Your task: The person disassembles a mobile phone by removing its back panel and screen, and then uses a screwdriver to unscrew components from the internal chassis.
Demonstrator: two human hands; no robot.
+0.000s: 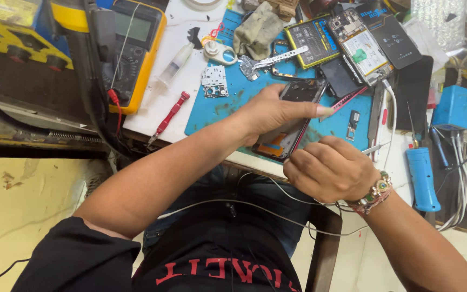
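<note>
My left hand (277, 111) grips an opened phone body (293, 116), dark with a reddish frame, holding it tilted over the blue work mat (220, 108). The thumb stretches along the phone's upper right edge. My right hand (328, 167), with a beaded bracelet at the wrist, is curled at the phone's lower right edge, its fingertips pinched against the frame; whether a small tool sits in them is hidden. A thin white cable runs under both wrists.
A yellow multimeter (136, 48) stands at the back left, with a red screwdriver (169, 113) and a syringe (175, 64) beside it. Phone boards, a battery (312, 40) and dark panels lie at the back. A blue-handled tool (421, 176) lies on the right.
</note>
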